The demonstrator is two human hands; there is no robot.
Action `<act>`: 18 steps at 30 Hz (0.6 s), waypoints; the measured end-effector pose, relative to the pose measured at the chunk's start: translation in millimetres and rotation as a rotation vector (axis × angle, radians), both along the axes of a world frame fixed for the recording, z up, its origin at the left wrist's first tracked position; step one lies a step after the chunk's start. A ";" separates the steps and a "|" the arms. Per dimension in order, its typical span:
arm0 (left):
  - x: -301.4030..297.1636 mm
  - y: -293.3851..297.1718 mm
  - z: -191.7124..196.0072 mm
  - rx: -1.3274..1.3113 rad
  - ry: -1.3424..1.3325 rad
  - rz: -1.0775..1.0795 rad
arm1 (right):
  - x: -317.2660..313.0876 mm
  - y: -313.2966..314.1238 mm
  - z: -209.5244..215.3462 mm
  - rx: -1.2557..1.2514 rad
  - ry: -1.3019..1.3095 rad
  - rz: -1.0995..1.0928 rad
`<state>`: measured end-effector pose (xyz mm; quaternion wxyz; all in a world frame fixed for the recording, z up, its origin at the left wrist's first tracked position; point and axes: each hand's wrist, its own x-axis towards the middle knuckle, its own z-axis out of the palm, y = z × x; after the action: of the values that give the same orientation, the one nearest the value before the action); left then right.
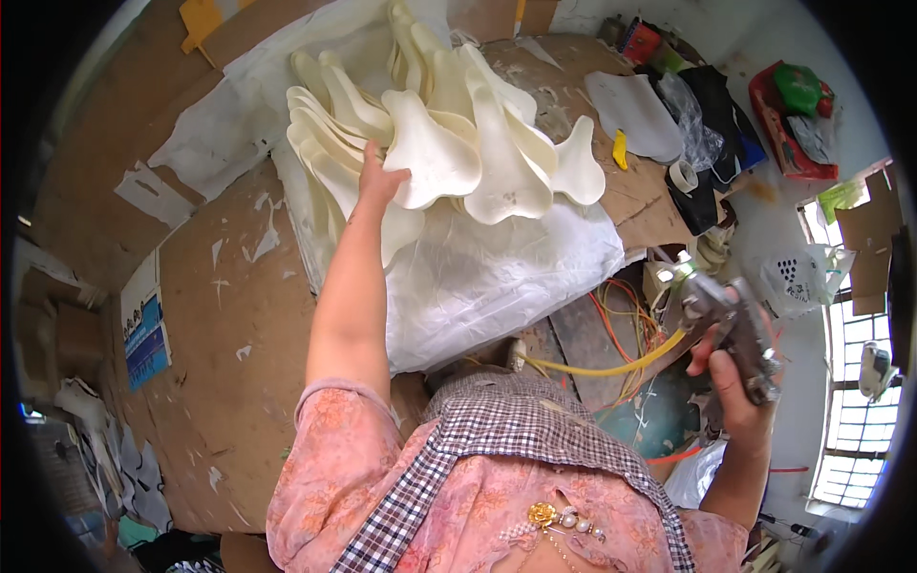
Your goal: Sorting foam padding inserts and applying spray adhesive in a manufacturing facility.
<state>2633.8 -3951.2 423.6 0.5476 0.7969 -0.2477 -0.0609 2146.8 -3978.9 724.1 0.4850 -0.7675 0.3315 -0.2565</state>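
Observation:
My left hand [382,181] reaches out to a pile of cream, saddle-shaped pads, narrow at one end and wide and rounded at the other. Its thumb and fingers close on the left edge of the front cream pad [435,158]. Behind and beside it, several similar pads [511,162] overlap, and one pad [579,167] lies at the pile's right end. Out to the right, my right hand [731,382] is wrapped round a metal spray gun [721,320], raised and apart from the pads. A yellow hose [611,368] runs to the gun.
White plastic sheeting [478,286] lies under the pads on a brown work surface [220,353]. Orange and yellow lines [630,320] tangle below the gun. Farther right are a tape roll [683,177], a yellow object [620,150], dark cloth and a red bag [798,124]. A barred window [855,420] stands beyond.

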 end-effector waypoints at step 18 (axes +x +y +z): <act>-146.6 -59.5 25.7 -0.363 0.688 -0.349 | -41.2 -106.1 -3.5 0.141 -0.197 0.095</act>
<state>2487.2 -4010.7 449.3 0.7112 0.5670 -0.1884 -0.3706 2105.6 -4084.9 720.6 0.5794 -0.7175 0.2627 -0.2837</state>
